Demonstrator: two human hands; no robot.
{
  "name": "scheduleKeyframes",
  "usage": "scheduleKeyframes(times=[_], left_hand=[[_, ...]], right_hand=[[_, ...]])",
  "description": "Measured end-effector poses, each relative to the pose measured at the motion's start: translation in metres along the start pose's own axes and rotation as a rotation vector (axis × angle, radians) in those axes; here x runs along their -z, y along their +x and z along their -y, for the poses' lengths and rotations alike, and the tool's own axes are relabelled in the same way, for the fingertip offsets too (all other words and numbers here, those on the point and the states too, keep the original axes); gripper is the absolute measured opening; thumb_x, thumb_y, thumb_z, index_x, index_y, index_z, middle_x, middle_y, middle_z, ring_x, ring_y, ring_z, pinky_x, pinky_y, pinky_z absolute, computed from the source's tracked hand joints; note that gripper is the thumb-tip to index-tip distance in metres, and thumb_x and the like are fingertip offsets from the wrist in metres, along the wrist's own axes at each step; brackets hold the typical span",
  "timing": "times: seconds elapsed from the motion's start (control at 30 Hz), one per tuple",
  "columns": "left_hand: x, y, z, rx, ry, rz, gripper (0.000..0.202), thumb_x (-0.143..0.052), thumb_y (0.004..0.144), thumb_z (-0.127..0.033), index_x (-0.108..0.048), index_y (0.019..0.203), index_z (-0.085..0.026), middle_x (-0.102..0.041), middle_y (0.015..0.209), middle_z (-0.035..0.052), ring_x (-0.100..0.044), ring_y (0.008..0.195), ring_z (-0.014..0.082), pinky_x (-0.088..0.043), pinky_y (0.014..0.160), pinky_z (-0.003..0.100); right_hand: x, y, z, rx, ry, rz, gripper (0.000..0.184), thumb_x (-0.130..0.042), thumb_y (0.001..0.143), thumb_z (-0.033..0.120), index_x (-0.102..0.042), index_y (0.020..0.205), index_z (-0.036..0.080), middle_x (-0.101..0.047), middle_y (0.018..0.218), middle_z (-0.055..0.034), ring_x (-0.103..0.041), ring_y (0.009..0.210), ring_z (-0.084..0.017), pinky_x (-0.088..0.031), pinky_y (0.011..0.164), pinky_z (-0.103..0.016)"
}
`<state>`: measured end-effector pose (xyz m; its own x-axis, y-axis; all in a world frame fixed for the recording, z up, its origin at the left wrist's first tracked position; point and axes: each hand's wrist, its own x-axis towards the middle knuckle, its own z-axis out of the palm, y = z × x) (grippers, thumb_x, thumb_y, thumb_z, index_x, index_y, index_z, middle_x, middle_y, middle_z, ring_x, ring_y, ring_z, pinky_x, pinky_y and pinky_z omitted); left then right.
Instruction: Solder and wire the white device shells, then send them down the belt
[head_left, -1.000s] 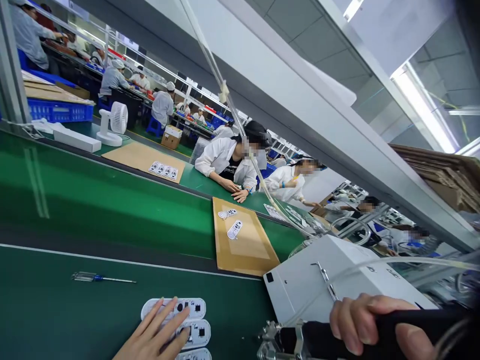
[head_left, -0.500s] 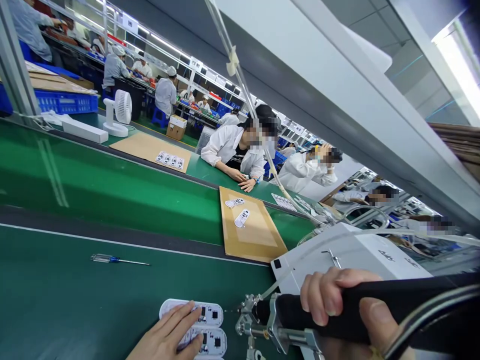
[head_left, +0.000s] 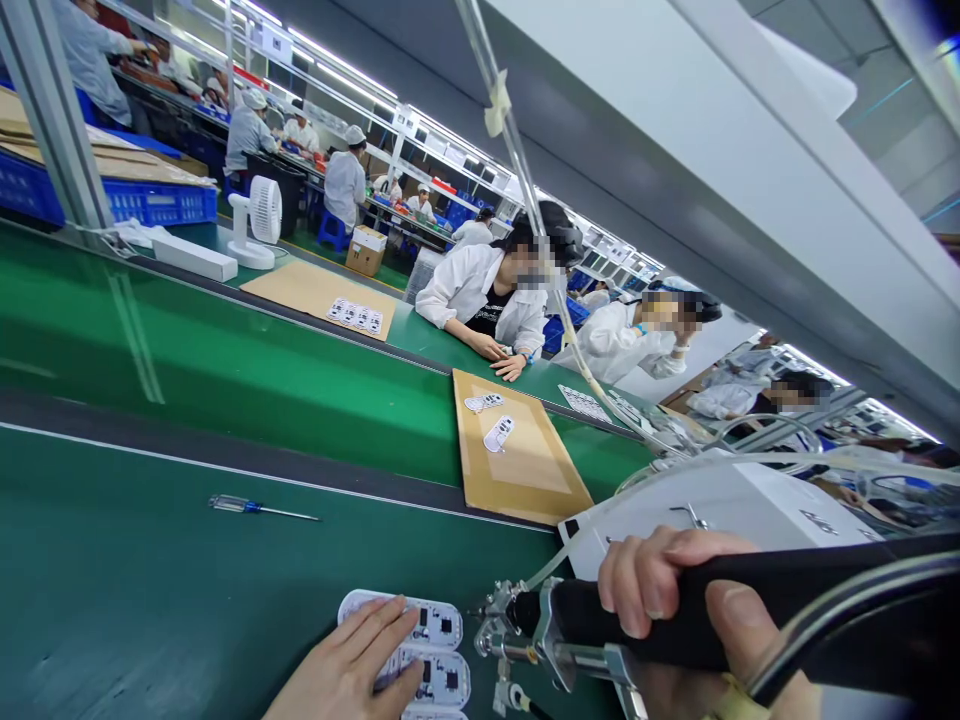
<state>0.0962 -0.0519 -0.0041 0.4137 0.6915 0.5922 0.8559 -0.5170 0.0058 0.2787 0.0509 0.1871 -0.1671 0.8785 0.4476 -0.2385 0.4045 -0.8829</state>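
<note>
A long green conveyor belt [head_left: 225, 400] crosses the frame at a tilt, with co-workers [head_left: 480, 300] in white coats seated along the line toward the upper left. On the belt lie a cardboard sheet [head_left: 536, 465] holding two white pieces [head_left: 499, 434], a further cardboard sheet [head_left: 319, 305] with a row of similar pieces [head_left: 355, 316], and a screwdriver [head_left: 262, 510] left of centre. At bottom centre the left hand [head_left: 345, 670] lies spread over white circuit boards [head_left: 439, 640], while the right hand [head_left: 660, 600] is closed around a black handle [head_left: 787, 600]. Its metal clamp head [head_left: 517, 625] sits just beside the boards, apparently not yet on them, so this row seems unfinished. The lowest board is cut off, and fingers hide parts of the others; the head's tip is too small to make out.
</note>
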Motion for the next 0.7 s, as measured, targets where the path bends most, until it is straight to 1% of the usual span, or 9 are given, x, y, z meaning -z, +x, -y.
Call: scheduleKeyframes(times=[0.07,0.2,0.3,0.4,0.5,0.6,0.7], left_hand=[[0.002,0.002,0.0,-0.007,0.012,0.005,0.026,-0.057,0.103,-0.041,-0.074,0.112,-0.024,-0.074,0.124,0.0078,-0.07,0.113,0.0244,-0.06,0.089,0.03],[0.005,0.002,0.001,0.008,-0.011,-0.003,0.027,-0.056,0.103,-0.041,-0.073,0.117,-0.026,-0.072,0.128,0.0053,-0.067,0.117,0.0227,-0.055,0.097,0.028],[0.003,0.001,0.0,-0.001,-0.004,0.0,0.028,-0.055,0.103,-0.042,-0.073,0.118,-0.026,-0.072,0.128,0.0052,-0.067,0.116,0.0224,-0.055,0.096,0.028],[-0.002,-0.001,0.0,-0.002,0.011,-0.012,0.029,-0.054,0.104,-0.043,-0.072,0.118,-0.026,-0.072,0.128,0.0061,-0.068,0.115,0.0233,-0.056,0.095,0.031],[-0.006,-0.003,0.001,0.005,-0.005,-0.013,0.034,-0.049,0.106,-0.045,-0.07,0.123,-0.024,-0.072,0.129,0.0046,-0.068,0.116,0.0218,-0.054,0.099,0.03],[-0.004,-0.002,0.004,-0.001,-0.007,0.029,0.04,-0.047,0.106,-0.045,-0.067,0.131,-0.021,-0.073,0.127,0.0023,-0.067,0.116,0.0192,-0.05,0.104,0.025],[0.003,0.001,0.007,-0.019,0.018,0.037,0.042,-0.048,0.106,-0.046,-0.066,0.133,-0.019,-0.072,0.128,0.0009,-0.066,0.116,0.0181,-0.045,0.109,0.024]], right_hand=[[0.001,0.0,0.0,-0.004,-0.003,-0.012,0.019,-0.071,0.087,0.047,-0.067,0.086,0.029,-0.046,0.059,0.0041,-0.041,0.044,-0.013,-0.032,0.047,-0.032],[0.0,0.0,0.0,-0.008,-0.011,-0.023,0.019,-0.072,0.086,0.049,-0.067,0.086,0.03,-0.045,0.059,0.004,-0.039,0.044,-0.014,-0.032,0.047,-0.032],[0.0,0.0,-0.001,-0.011,0.0,-0.017,0.018,-0.073,0.086,0.048,-0.067,0.086,0.03,-0.045,0.058,0.0041,-0.04,0.044,-0.014,-0.032,0.046,-0.032],[0.0,0.001,-0.001,-0.007,0.011,0.013,0.016,-0.072,0.088,0.045,-0.068,0.088,0.03,-0.049,0.058,0.0039,-0.044,0.044,-0.014,-0.034,0.046,-0.032],[0.001,0.002,-0.002,-0.007,0.014,0.035,0.014,-0.07,0.09,0.043,-0.067,0.087,0.029,-0.049,0.058,0.0045,-0.044,0.044,-0.014,-0.033,0.045,-0.03],[-0.001,0.002,-0.006,0.002,0.029,0.066,0.015,-0.071,0.089,0.041,-0.065,0.083,0.028,-0.047,0.055,0.0057,-0.041,0.042,-0.012,-0.033,0.044,-0.029],[-0.009,-0.001,-0.011,0.005,0.044,0.101,0.014,-0.072,0.088,0.039,-0.065,0.082,0.028,-0.047,0.055,0.0057,-0.04,0.041,-0.012,-0.034,0.043,-0.03]])
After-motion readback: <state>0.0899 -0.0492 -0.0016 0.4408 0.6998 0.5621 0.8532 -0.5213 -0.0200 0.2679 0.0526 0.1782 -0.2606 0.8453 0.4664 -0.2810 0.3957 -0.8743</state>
